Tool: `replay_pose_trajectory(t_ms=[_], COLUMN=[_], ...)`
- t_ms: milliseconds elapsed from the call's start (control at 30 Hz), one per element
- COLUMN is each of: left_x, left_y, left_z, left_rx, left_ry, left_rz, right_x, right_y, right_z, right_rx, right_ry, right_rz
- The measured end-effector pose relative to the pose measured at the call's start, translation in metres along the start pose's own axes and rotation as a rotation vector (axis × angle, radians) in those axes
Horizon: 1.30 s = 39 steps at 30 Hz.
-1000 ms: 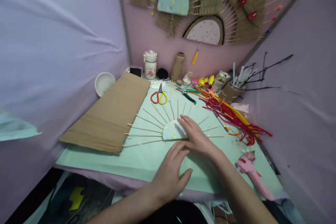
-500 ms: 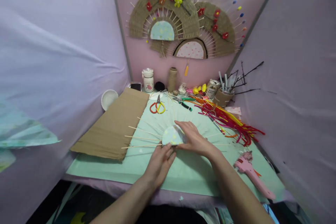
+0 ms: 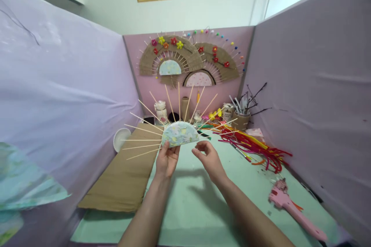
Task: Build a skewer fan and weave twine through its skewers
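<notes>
A half-round fan base (image 3: 180, 134), covered in pale blue cloth with yellow patches, is raised off the table with its flat edge down. Thin wooden sticks (image 3: 179, 102) spread out from its curved rim like rays. My left hand (image 3: 168, 159) grips its lower left part, thumb in front and fingers behind. Just below the base's right corner is my right hand (image 3: 209, 158), apart from it, fingers loosely bent and spread from the thumb, with nothing in them.
A cardboard sheet (image 3: 121, 185) lies at left beside a white dish (image 3: 121, 140). Colourful pipe cleaners (image 3: 255, 144) and a pink glue gun (image 3: 292, 204) are at right. Jars, twine (image 3: 185, 108) and a pot of twigs (image 3: 241, 120) line the back, below finished fans (image 3: 174, 52).
The fan base has been lifted from the table and tipped up to face me. My right hand has let go of it and moved off to the right. My view has tilted upward.
</notes>
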<state>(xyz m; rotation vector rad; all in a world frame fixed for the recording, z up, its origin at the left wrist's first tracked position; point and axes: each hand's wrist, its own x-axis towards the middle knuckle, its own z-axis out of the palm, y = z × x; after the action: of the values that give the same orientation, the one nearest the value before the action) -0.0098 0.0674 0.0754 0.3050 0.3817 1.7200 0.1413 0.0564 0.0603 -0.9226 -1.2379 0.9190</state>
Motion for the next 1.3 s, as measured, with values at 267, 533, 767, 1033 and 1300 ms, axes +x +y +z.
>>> replay_pose_trajectory(t_ms=[267, 533, 767, 1033, 1300], left_x=[0.009, 0.008, 0.006, 0.007, 0.0], left_y=[-0.025, -0.029, -0.035, -0.029, -0.042], left_z=[-0.015, -0.019, -0.012, -0.007, -0.008], left_rx=[0.005, 0.032, 0.029, 0.014, 0.028], left_ry=[0.047, 0.06, 0.004, 0.076, -0.037], left_rz=[-0.065, -0.04, -0.108, -0.077, -0.08], right_x=[0.033, 0.028, 0.025, 0.021, 0.023], right_y=[0.024, 0.046, 0.039, 0.039, 0.041], right_z=[0.023, 0.023, 0.026, 0.034, 0.031], right_rx=[0.604, 0.507, 0.694, 0.697, 0.607], right_ry=[0.061, 0.161, 0.155, 0.135, 0.112], right_rz=[0.228, 0.142, 0.219, 0.235, 0.266])
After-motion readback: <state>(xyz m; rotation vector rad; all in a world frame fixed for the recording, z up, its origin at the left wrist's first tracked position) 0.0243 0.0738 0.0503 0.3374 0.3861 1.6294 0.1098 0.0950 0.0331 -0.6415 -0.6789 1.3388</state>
